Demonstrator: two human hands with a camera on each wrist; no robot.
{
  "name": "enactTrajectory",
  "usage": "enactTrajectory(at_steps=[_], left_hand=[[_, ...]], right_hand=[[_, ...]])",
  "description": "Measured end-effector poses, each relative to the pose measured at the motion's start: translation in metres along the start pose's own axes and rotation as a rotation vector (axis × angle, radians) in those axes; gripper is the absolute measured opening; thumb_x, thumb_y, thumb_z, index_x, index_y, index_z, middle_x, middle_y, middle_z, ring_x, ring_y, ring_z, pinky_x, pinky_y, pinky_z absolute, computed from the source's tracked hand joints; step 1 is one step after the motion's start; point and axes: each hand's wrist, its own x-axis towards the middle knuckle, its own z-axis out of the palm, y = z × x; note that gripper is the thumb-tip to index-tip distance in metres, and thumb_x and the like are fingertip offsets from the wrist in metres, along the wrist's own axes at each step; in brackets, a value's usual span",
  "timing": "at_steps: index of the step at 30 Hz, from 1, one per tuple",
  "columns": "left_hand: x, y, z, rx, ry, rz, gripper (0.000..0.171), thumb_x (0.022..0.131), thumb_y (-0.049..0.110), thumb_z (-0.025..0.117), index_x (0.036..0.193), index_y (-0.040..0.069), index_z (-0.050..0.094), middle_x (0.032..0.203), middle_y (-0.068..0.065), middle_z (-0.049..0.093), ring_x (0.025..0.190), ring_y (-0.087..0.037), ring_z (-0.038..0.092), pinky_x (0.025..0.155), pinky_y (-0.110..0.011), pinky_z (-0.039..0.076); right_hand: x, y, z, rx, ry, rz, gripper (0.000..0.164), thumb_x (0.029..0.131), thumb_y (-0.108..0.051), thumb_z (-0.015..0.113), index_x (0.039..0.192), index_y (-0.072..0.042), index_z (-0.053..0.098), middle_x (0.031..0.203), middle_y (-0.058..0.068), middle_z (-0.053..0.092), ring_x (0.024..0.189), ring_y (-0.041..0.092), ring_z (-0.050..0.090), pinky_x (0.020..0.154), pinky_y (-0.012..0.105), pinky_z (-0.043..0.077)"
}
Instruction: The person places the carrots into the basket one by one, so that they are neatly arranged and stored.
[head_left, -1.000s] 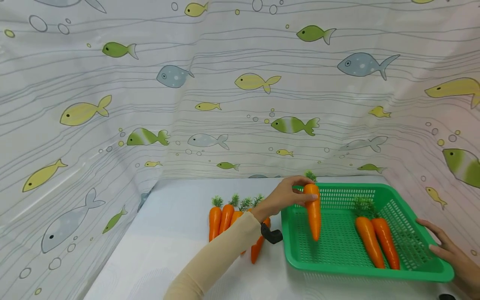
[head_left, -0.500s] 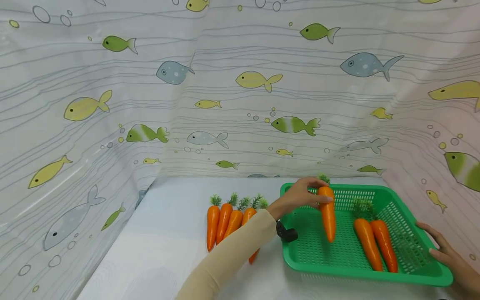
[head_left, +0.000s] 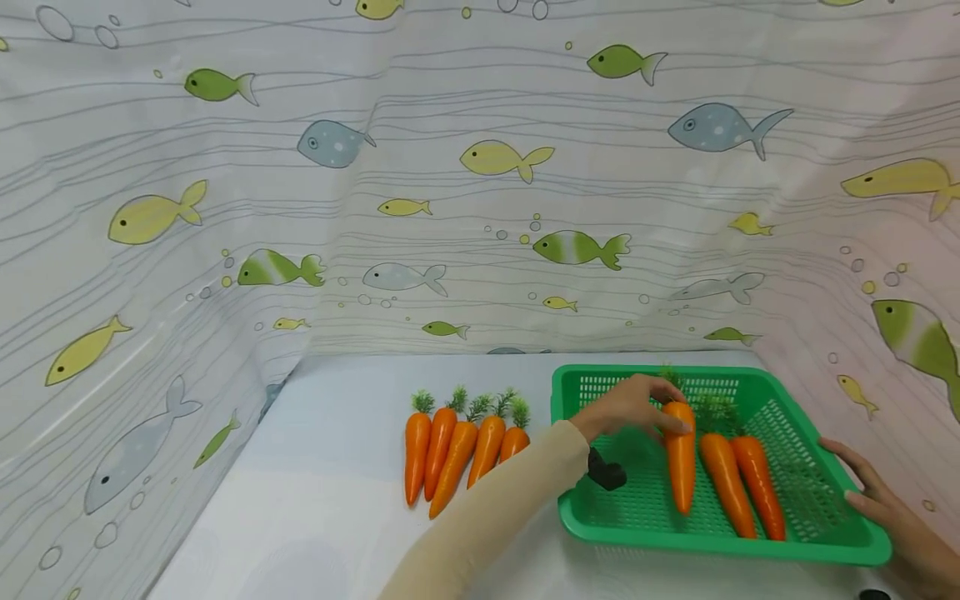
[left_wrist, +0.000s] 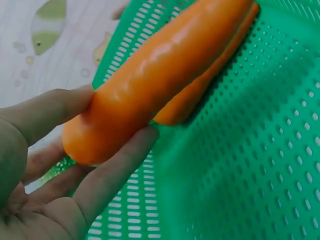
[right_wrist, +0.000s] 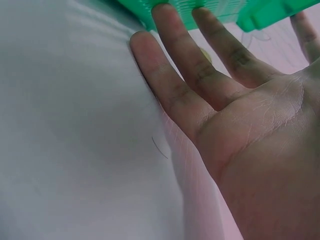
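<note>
Presumably for control, my left fingers point(left_wrist: 116, 172) pinch a carrot point(head_left: 680, 467) at its thick end; my right fingers point(right_wrist: 186, 52), extended, touch the basket point(head_left: 660, 542) at right, likely steadying it.

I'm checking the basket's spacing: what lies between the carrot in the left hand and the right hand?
In the head view, two other carrots, then the green basket's right wall, lie between the held carrot and the right hand.

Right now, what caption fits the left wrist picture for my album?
Left hand grips an orange carrot, a second carrot and green basket behind.
</note>
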Motion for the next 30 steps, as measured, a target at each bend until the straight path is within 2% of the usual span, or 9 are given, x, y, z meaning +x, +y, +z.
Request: enactTrajectory(at_steps=[3,7,8,10,12,14,18,24,30], left_hand=[[0.005,0.001,0.008,0.028,0.012,-0.032,0.035,0.088,0.003,0.082,0.12,0.009,0.07,0.103,0.001,0.063,0.075,-0.018,0.069,0.075,-0.05,0.063],[0.011,0.001,0.019,0.057,0.056,-0.077,0.032,0.086,0.003,0.083,0.115,0.009,0.071,0.097,-0.001,0.063,0.07,-0.018,0.069,0.068,-0.045,0.064],[0.012,0.0,0.022,0.079,0.067,-0.088,0.031,0.086,0.004,0.084,0.115,0.009,0.071,0.095,-0.001,0.063,0.069,-0.019,0.069,0.066,-0.043,0.064],[0.011,-0.002,0.027,0.117,0.081,-0.107,0.031,0.086,0.004,0.084,0.113,0.008,0.072,0.091,-0.002,0.064,0.067,-0.019,0.068,0.063,-0.041,0.063],[0.011,-0.003,0.032,0.169,0.088,-0.119,0.031,0.086,0.005,0.085,0.114,0.008,0.072,0.088,-0.002,0.063,0.066,-0.019,0.068,0.061,-0.038,0.063],[0.01,-0.003,0.035,0.197,0.092,-0.128,0.031,0.086,0.004,0.084,0.114,0.007,0.072,0.088,-0.002,0.063,0.066,-0.018,0.067,0.06,-0.037,0.063],[0.011,-0.005,0.039,0.2,0.102,-0.141,0.032,0.086,0.002,0.084,0.114,0.006,0.071,0.09,-0.003,0.061,0.067,-0.017,0.065,0.06,-0.036,0.063],[0.014,-0.01,0.042,0.241,0.108,-0.157,0.033,0.086,0.0,0.083,0.116,0.006,0.069,0.09,-0.005,0.062,0.067,-0.017,0.065,0.062,-0.036,0.063],[0.015,-0.011,0.041,0.165,0.081,-0.171,0.037,0.087,-0.002,0.081,0.121,0.008,0.069,0.097,-0.006,0.063,0.069,-0.021,0.068,0.064,-0.038,0.063]], right_hand=[[-0.001,0.0,0.002,0.022,0.003,-0.008,0.061,0.113,-0.023,0.021,0.159,-0.053,-0.006,0.151,-0.023,-0.005,0.103,-0.018,0.041,0.078,0.024,0.056],[-0.003,-0.001,0.003,0.015,0.008,-0.002,0.06,0.113,-0.024,0.02,0.159,-0.053,-0.007,0.147,-0.027,0.0,0.103,-0.016,0.043,0.077,0.025,0.055],[-0.003,-0.002,0.003,0.015,0.008,0.012,0.06,0.113,-0.025,0.02,0.158,-0.054,-0.007,0.15,-0.025,-0.004,0.102,-0.015,0.043,0.077,0.025,0.055],[-0.003,-0.004,0.003,0.044,-0.002,0.016,0.06,0.113,-0.025,0.021,0.158,-0.055,-0.006,0.149,-0.024,-0.001,0.103,-0.012,0.047,0.077,0.029,0.058],[-0.003,-0.005,0.004,0.058,0.0,0.03,0.059,0.113,-0.027,0.021,0.157,-0.056,-0.005,0.153,-0.017,-0.005,0.102,-0.01,0.049,0.078,0.031,0.058],[-0.003,-0.006,0.005,0.029,0.025,0.012,0.06,0.113,-0.026,0.023,0.159,-0.054,-0.004,0.157,-0.015,-0.007,0.102,-0.012,0.046,0.077,0.029,0.058],[-0.003,-0.006,0.007,-0.027,0.067,-0.009,0.061,0.113,-0.025,0.024,0.161,-0.05,-0.004,0.152,-0.026,-0.002,0.104,-0.015,0.043,0.077,0.028,0.057],[-0.002,-0.004,0.008,0.007,0.061,-0.005,0.061,0.113,-0.025,0.024,0.161,-0.051,-0.003,0.15,-0.027,-0.001,0.104,-0.015,0.044,0.078,0.027,0.057],[-0.003,-0.004,0.008,-0.069,0.093,-0.047,0.063,0.113,-0.021,0.025,0.163,-0.047,-0.004,0.144,-0.036,0.004,0.104,-0.017,0.04,0.076,0.024,0.055]])
